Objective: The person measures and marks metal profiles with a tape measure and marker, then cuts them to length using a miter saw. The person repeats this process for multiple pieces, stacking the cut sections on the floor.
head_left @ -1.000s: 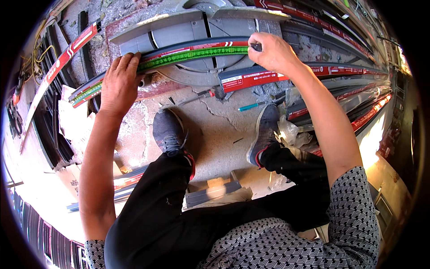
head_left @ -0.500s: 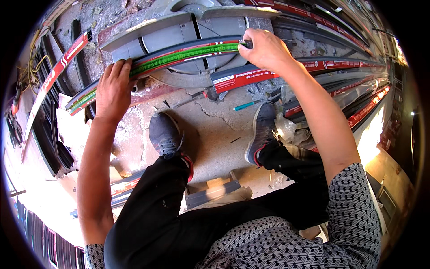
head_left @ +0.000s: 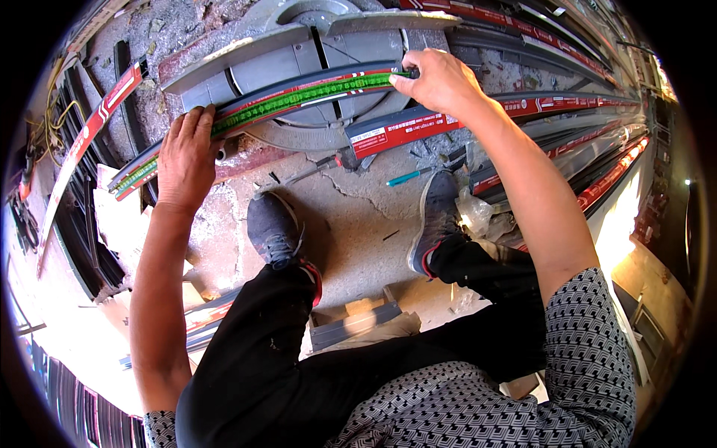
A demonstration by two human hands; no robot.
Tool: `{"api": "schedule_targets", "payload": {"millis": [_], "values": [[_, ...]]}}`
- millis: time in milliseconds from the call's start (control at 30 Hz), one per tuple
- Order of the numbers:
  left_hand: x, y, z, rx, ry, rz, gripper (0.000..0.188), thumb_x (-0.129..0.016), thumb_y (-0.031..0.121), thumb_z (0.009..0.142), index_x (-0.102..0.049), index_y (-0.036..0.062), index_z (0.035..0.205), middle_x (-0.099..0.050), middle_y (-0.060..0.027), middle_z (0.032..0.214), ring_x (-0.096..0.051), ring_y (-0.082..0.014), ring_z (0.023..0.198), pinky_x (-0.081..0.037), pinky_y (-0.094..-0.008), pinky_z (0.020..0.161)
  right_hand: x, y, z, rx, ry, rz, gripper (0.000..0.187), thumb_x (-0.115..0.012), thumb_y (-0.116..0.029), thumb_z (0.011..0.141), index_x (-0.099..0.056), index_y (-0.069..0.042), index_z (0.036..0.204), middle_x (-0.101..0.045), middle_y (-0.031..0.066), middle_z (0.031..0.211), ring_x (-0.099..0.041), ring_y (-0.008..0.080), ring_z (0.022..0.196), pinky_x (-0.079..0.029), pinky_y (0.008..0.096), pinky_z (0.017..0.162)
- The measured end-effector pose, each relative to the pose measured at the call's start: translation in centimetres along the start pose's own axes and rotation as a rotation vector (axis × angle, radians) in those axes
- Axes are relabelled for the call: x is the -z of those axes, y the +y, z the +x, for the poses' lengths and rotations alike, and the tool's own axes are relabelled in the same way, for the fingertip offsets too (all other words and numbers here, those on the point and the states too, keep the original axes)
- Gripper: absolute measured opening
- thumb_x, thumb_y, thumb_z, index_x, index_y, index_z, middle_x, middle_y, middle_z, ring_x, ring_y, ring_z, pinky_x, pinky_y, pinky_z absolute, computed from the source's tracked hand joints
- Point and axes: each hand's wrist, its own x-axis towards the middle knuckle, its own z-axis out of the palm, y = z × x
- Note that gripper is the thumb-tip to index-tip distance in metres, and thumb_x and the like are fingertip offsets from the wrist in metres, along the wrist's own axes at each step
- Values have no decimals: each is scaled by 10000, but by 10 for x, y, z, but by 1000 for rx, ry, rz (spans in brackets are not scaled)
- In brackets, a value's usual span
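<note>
Concrete floor (head_left: 351,246) forms the work area; the person's dark shoes (head_left: 272,224) are planted on it, well apart. Beyond them is a grey metal saw base (head_left: 276,63) with a slotted plate and a raised fence along the far side. To the right, a red-labelled bar (head_left: 403,133) extends beneath the right forearm, its near end just beside the base.

A long dark strip (head_left: 299,78) spans the front of the base, tilted, lower at the left. Whether it rests on the metal or is held above it cannot be told. A green tape (head_left: 299,98) with printed divisions lies along it.

Left hand (head_left: 187,160): fingers closed over strip and tape; the thumb's hold is not clear. Right hand (head_left: 444,81): thumb and forefinger pinched together on a small dark piece (head_left: 408,73) at the tape's right end; its kind cannot be told.

Caution: the tape could slide along the strip if the left fingers slacken, giving a false reading. Uneven pull between the hands could bow the strip or lift the tape off it. A loose right pinch could drop the dark piece. Stepping forward could roll the blue-green pen (head_left: 403,179) underfoot.
</note>
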Motion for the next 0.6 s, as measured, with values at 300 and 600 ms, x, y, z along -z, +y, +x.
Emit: {"api": "schedule_targets", "payload": {"millis": [300,600], "values": [[-2,1,1,-35,36,43,545,-722,123,890,-555,42,1403,-607,-137,1336,-588,-352,1206,-486,-450,1036,10,-8,3,-120,-140,18,520,-751,-500,866,-746,-105,1205,-755,187,1092,-709,383,1085,-555,481,933],[-1,2,2,-51,22,61,566,-715,127,898,-536,30,1426,-604,-145,1341,-580,-349,1220,-464,-456,1054,15,-7,6,-144,-196,25,505,-741,-514,864,-746,-133,1197,-758,178,1067,-708,384,1077,-553,471,933]]}}
